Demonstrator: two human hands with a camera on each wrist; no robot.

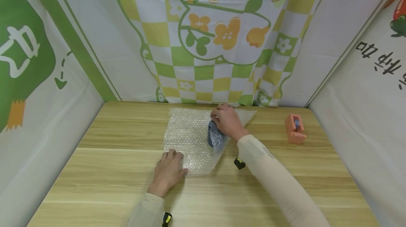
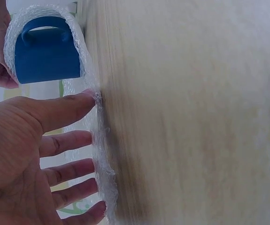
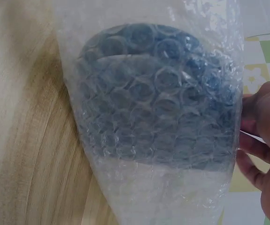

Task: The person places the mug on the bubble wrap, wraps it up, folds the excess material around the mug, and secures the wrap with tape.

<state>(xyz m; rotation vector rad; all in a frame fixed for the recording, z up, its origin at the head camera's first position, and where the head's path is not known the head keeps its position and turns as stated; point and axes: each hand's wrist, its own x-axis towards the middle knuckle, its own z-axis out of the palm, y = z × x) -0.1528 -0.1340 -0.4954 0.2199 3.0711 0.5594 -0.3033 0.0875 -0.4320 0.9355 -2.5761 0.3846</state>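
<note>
Left hand point(image 1: 168, 169) spread, right hand point(image 1: 227, 120) gripping bubble wrap point(image 1: 190, 128), mug handle point(image 2: 45, 22) bare only from left wrist

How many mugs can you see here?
1: a blue mug on the bubble wrap, partly covered by its folded-over side, beside the right hand. No other shows.

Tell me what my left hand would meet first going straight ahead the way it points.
The bubble wrap: your left hand seems to be touching its near edge. Farther on, the blue mug looks to the right of that line, though depth is hard to judge.
</note>
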